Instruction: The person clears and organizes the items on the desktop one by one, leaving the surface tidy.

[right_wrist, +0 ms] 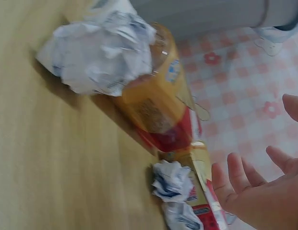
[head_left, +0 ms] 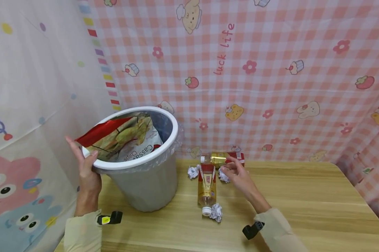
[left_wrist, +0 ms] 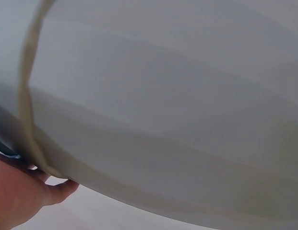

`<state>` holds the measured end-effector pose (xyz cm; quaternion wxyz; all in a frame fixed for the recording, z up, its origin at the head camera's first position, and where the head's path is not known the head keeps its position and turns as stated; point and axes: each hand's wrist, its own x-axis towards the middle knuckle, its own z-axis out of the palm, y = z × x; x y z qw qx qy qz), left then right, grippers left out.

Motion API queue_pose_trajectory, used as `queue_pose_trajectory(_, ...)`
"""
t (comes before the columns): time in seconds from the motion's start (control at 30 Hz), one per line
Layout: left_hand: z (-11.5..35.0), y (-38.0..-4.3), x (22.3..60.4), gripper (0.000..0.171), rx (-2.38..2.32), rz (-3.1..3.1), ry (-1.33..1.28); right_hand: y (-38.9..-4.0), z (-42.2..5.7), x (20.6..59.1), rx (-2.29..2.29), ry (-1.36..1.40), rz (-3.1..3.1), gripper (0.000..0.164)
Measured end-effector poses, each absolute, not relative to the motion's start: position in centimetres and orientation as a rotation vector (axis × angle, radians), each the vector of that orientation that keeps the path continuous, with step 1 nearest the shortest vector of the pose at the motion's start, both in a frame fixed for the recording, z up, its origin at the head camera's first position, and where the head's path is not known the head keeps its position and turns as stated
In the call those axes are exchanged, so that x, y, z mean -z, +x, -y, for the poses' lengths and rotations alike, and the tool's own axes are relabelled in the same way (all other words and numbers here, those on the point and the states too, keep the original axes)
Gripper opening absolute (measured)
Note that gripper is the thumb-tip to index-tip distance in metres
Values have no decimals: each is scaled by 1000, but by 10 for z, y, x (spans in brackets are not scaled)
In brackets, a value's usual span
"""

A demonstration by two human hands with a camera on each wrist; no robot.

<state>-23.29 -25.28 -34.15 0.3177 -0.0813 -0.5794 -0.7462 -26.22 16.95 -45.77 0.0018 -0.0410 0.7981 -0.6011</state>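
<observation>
A grey trash bin (head_left: 151, 189) with a white rim and clear liner stands on the table. My left hand (head_left: 90, 173) grips its rim on the left side, thumb over the edge; in the left wrist view, the hand (left_wrist: 29, 194) shows at the lower left against the bin's wall. A cassava chips bag (head_left: 126, 138) lies inside, its red end over the rim by my fingers. My right hand (head_left: 239, 176), empty with fingers apart, hovers over a crumpled paper ball (head_left: 223, 176) and near a lying plastic bottle (head_left: 219, 158). A second bottle (head_left: 207, 185) lies nearer me.
Another paper ball (head_left: 194, 172) lies between the bin and the bottles. One more paper ball (head_left: 216, 212) touches the nearer bottle's white cap. Behind the wooden table (head_left: 302, 203) hangs a pink checked cloth (head_left: 271, 91); a pale printed cloth (head_left: 50, 87) hangs at left.
</observation>
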Motion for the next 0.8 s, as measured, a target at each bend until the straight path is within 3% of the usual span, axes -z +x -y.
queue_pose_trajectory(0.8,251,-232,342,89,1952,1535,-213,-252,-129,493,1846,-164,-2440,87)
